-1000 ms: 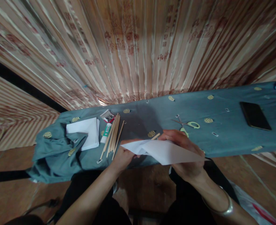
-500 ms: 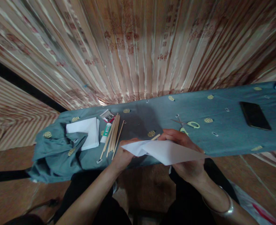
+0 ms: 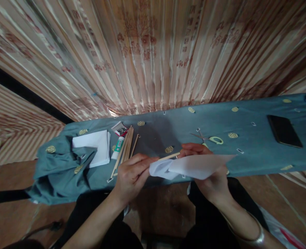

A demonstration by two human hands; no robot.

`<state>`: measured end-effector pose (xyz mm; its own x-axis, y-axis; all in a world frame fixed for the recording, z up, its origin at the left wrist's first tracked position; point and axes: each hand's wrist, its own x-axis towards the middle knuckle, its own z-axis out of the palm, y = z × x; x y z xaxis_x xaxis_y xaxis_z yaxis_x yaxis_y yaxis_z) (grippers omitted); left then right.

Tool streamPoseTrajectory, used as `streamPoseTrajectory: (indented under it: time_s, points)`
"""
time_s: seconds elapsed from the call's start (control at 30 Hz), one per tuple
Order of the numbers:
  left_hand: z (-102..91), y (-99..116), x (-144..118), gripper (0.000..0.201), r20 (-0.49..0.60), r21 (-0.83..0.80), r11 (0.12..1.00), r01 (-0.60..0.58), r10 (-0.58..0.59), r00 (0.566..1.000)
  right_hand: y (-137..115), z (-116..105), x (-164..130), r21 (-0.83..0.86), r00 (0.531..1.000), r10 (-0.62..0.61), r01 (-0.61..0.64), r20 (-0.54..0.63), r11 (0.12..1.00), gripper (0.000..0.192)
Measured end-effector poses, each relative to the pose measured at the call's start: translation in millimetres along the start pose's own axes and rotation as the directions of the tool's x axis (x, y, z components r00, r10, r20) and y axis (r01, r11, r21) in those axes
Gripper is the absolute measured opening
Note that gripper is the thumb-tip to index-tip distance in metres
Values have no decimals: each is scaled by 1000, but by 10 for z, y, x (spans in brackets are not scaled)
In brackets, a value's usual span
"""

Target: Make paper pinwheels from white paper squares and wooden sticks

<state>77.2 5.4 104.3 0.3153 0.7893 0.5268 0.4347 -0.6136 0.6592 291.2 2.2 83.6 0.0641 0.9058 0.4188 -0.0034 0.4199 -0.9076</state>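
Observation:
A folded sheet of white paper [image 3: 194, 166] is held above the front edge of the cloth-covered table. My left hand [image 3: 133, 176] is closed, its thumb and fingers pinching the paper's left end and one end of a thin wooden stick [image 3: 169, 156]. The stick runs along the paper's far side, and its other end meets the fingertips of my right hand [image 3: 210, 180]. That hand is closed too, mostly behind the paper, so its full grip is hidden. Scissors [image 3: 207, 138] with pale green handles lie just beyond it, one handle partly covered.
On the left, several wooden sticks [image 3: 127, 147] lie by a glue stick [image 3: 118, 148], a small box of metal pieces [image 3: 120, 129] and a stack of white paper [image 3: 101, 152]. A black phone [image 3: 284, 130] rests at the right. A curtain [image 3: 153, 69] hangs behind the table.
My left hand has come up and over the paper's left end, with its fingers now on the near side. The paper has tilted, and more of the stick shows.

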Motion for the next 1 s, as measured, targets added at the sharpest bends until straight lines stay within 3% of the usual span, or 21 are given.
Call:
streamPoseTrajectory:
  time_s: [0.17, 0.5, 0.8, 0.9, 0.97, 1.0]
  points:
    - [-1, -15, -26, 23, 14, 96, 994, -53, 52, 999, 106, 17, 4, 46, 979, 200, -198, -29, 979, 31]
    - [201, -321, -144, 29, 88, 8, 989, 145, -145, 986, 362, 102, 93, 79, 868, 496, -492, -38, 867, 49]
    - [290, -387, -339, 26, 95, -160, 937, 311, -299, 949, 384, 92, 190, 63, 776, 617, -627, 130, 776, 51]
    - [374, -346, -472, 24, 93, -274, 856, 438, -430, 898, 388, 80, 232, -75, 757, 618, -618, 213, 783, 50]
    - [455, -312, -562, 20, 93, -415, 717, 560, -579, 810, 396, 76, 270, -232, 737, 611, -565, 289, 792, 50]
    - [499, -296, -605, 18, 104, -498, 613, 613, -660, 744, 401, 78, 293, -312, 718, 613, -530, 330, 789, 50]
